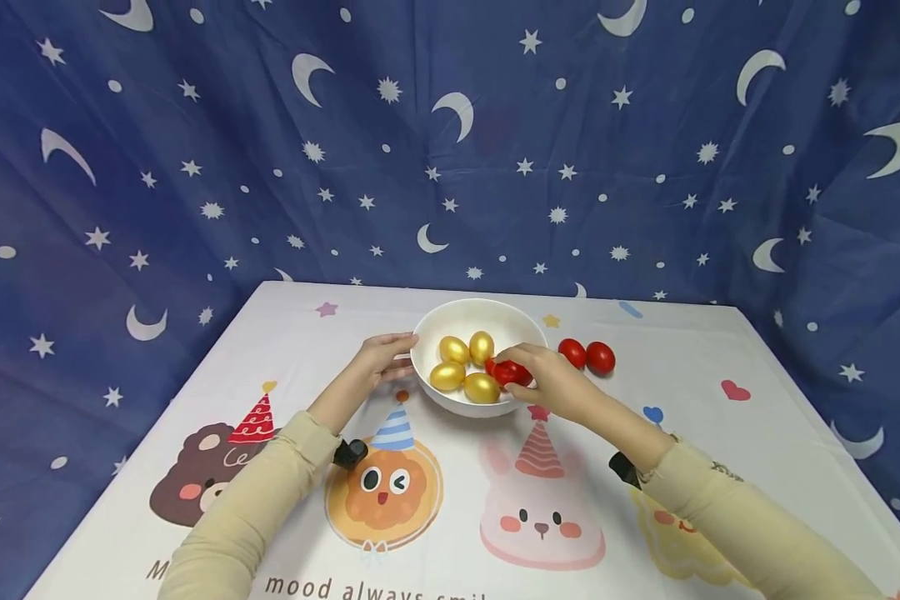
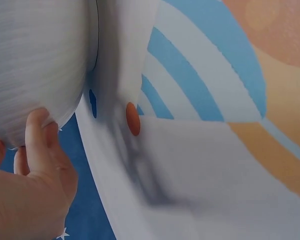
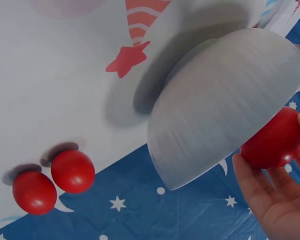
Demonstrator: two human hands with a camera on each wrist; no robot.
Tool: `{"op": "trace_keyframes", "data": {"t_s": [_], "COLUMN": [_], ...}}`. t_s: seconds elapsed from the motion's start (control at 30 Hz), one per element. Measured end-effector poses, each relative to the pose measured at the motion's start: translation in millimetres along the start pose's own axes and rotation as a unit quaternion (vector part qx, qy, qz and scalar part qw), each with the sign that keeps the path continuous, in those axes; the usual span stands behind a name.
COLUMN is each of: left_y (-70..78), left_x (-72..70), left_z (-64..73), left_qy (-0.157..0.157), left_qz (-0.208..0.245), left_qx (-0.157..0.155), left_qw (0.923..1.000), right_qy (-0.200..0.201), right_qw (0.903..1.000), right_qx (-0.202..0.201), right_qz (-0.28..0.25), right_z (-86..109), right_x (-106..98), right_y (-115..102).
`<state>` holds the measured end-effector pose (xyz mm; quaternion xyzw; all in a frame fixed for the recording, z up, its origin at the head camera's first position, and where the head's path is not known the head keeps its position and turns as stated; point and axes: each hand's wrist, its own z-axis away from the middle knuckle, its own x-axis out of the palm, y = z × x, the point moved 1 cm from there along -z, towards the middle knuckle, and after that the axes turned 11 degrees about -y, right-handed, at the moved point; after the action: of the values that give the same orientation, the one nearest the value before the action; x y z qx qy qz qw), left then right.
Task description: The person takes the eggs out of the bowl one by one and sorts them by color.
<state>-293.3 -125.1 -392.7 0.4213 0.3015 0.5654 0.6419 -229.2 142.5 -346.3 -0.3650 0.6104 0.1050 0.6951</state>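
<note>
A white bowl (image 1: 450, 403) stands on the table with several shiny golden eggs (image 1: 447, 376) inside. My left hand (image 1: 381, 358) holds the bowl at its left side, its fingers against the outer wall in the left wrist view. At the bowl's right rim, my right hand (image 1: 551, 379) grips a red egg (image 3: 276, 140) between thumb and fingers, above the rim's opening. More red shows beneath that hand in the head view, but how many red eggs are there I cannot tell. Two other red eggs (image 1: 600, 358) lie side by side on the table, right of the bowl.
A white tablecloth (image 1: 667, 367) printed with cartoon animals, hats and lettering covers the table. Behind it hangs a blue curtain (image 1: 495, 167) with white moons and stars, close to the table's far edge. A dark strap piece (image 1: 350, 453) shows by the left wrist.
</note>
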Motion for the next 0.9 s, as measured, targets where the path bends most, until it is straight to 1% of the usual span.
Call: {"op": "trace_keyframes", "data": {"t_s": [0.17,0.3,0.4,0.57,0.67,0.77,0.9], "left_y": [-0.1,1.3,1.6,1.8,2.2,3.5,7.1], "left_x": [0.8,1.7,3.1,3.4,3.7,4.0,3.6], "left_z": [2.3,4.2,4.3,5.8,6.8,7.6,6.2], "left_qy": [-0.009,-0.005,0.000,0.004,0.010,0.016,0.014], "left_qz": [0.003,-0.001,-0.011,-0.027,-0.030,-0.031,-0.038], "left_qx": [0.004,0.008,0.008,0.024,0.037,0.048,0.059], "left_qw": [0.9999,1.0000,0.9999,0.9993,0.9988,0.9982,0.9975], "right_qy": [0.027,0.048,0.053,0.055,0.064,0.076,0.093], "right_qw": [0.9996,0.9987,0.9985,0.9984,0.9980,0.9971,0.9956], "right_qx": [-0.002,-0.013,-0.016,-0.006,0.002,-0.001,-0.010], "right_qz": [-0.001,-0.005,-0.007,-0.005,0.002,0.007,0.010], "right_z": [8.6,13.0,16.8,24.5,31.4,38.7,47.8], "right_x": [3,3,1,-4,-6,-9,-12], "right_y": [2,4,4,1,2,4,10]}}
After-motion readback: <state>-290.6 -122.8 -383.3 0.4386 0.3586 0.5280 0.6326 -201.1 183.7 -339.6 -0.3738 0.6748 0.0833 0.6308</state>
